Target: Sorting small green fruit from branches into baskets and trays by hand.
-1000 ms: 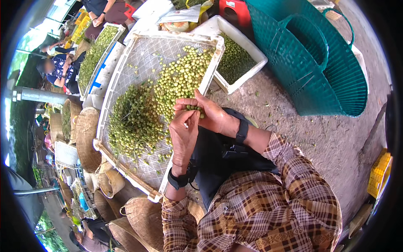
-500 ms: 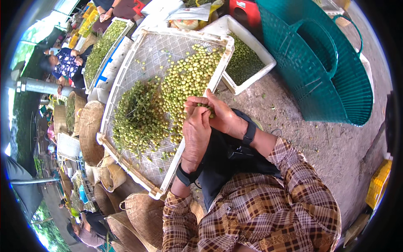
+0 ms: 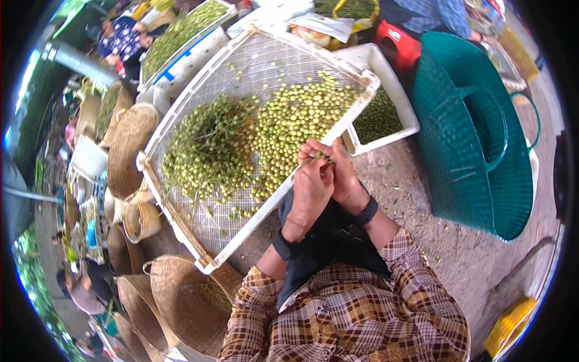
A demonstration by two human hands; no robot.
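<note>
The right hand [image 3: 346, 178] curls around a few green fruits [image 3: 324, 157] at the near edge of the tray [image 3: 252, 224]. The left hand [image 3: 312, 189] meets it, fingers bent; whether they grip anything, I cannot tell. Loose fruits [image 3: 289, 127] lie in the tray beside a stemmy heap [image 3: 208, 142].

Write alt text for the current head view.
A person holds small green fruits in the right grip, the left grip close beside it, at the near edge of a white mesh tray. On the tray, a heap of loose fruits lies right of a heap of stemmed ones. To the right are a white fruit box and a teal woven basket.
</note>
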